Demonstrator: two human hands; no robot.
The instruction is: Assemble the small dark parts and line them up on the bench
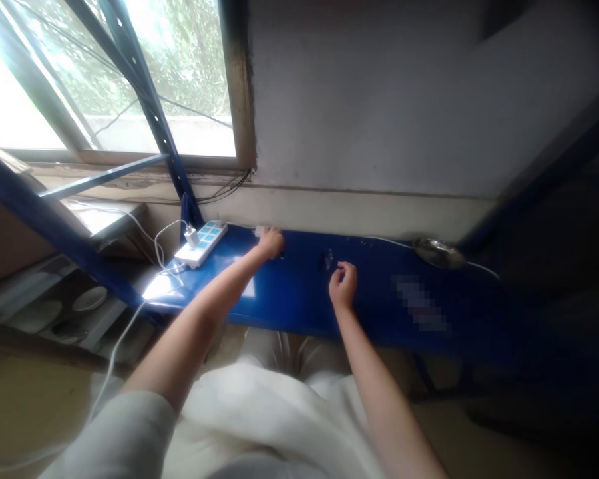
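My left hand (271,243) reaches to the back of the blue table (289,299), its fingers bent down and closed. A small white thing (258,231) lies by its fingertips, and a small dark object shows at its right edge; what the fingers hold is hidden. Nearer the table's middle, my right hand (343,283) is curled, thumb and fingers drawn together. Whatever may be in that pinch is too small to make out. Just beyond its fingertips lie some small clear pieces (329,256), blurred, with something dark beside them.
On the left end stands a white power strip (202,245) with a white plug-in charger (192,237) and trailing cable. A shiny metal dish (438,253) sits at the back right, near a white cord. Blue rack posts (162,126) rise at left before a window.
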